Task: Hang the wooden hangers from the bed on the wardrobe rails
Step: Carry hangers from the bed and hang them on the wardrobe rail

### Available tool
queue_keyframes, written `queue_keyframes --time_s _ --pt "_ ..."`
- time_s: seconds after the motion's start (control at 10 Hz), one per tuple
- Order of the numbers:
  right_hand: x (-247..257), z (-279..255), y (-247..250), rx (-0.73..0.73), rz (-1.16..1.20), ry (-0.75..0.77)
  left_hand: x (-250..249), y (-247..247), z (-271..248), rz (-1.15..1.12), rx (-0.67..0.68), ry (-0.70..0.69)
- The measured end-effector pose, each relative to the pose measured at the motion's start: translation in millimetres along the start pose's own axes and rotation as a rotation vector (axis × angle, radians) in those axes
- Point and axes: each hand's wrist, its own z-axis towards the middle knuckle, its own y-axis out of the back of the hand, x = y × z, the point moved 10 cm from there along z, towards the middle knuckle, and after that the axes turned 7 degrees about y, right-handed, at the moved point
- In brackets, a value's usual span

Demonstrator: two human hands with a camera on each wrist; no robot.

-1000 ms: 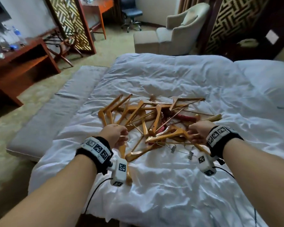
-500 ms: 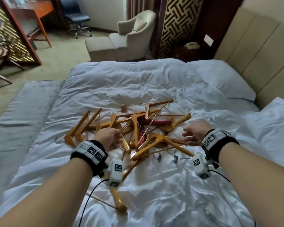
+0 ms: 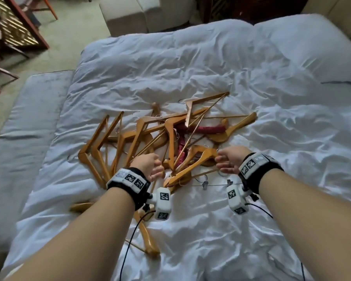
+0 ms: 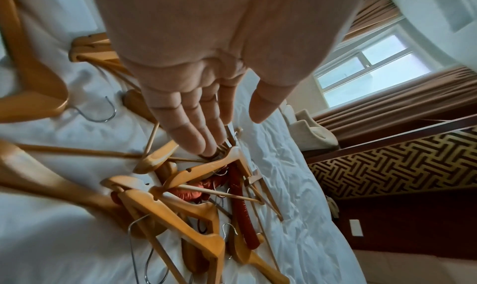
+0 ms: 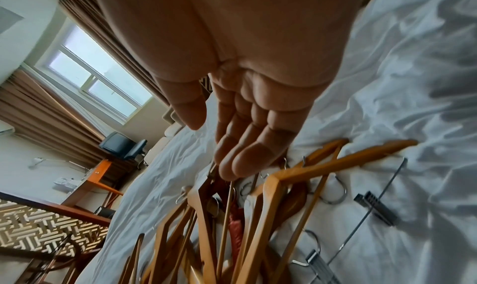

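Note:
A tangled pile of wooden hangers [image 3: 160,138] lies mid-bed on the white duvet [image 3: 211,63], with red padded hangers [image 3: 203,129] among them. My left hand [image 3: 150,167] hovers over the pile's near left edge. In the left wrist view its fingers [image 4: 196,133] are straight, their tips just above the hangers [image 4: 180,213], holding nothing. My right hand [image 3: 229,161] is at the near right edge, beside the top light hanger's [image 3: 199,161] arm. Its fingers [image 5: 245,151] are extended and empty. One hanger [image 3: 148,238] lies apart under my left forearm.
A metal clip hanger [image 3: 207,183] lies on the duvet between my wrists. A pillow [image 3: 312,47] sits at the far right. A grey padded bench [image 3: 24,128] runs along the bed's left side, with a beige armchair [image 3: 140,15] beyond the bed.
My head has swung right and tilted down onto the bed. Both hands stay over the pile's near edge; the right hand has drawn in towards the top hanger.

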Motion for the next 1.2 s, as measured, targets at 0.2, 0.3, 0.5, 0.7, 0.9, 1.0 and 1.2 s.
queue_keyframes --time_s 0.2,0.3,0.5,0.7,0.9,1.0,1.2 --pt "-29 59 -25 0.122 0.069 -0.083 12 -29 60 -0.075 -0.087 0.089" --pt "-39 83 -29 0.153 0.119 -0.113 16 -45 87 -0.106 -0.135 0.12" --pt "-49 119 -25 0.16 0.211 -0.135 28 -76 126 -0.026 -0.224 0.207" --pt "-69 141 -8 0.129 0.243 -0.16 35 -97 162 0.235 -0.18 0.178" --pt "-87 148 2 0.109 0.236 -0.176 30 -78 166 0.504 -0.378 0.085" --pt "-88 146 2 0.112 0.231 -0.166 24 -79 157 0.481 -0.378 -0.033" --pt "-76 131 -16 0.15 0.189 -0.148 33 -93 137 0.18 -0.187 -0.052"
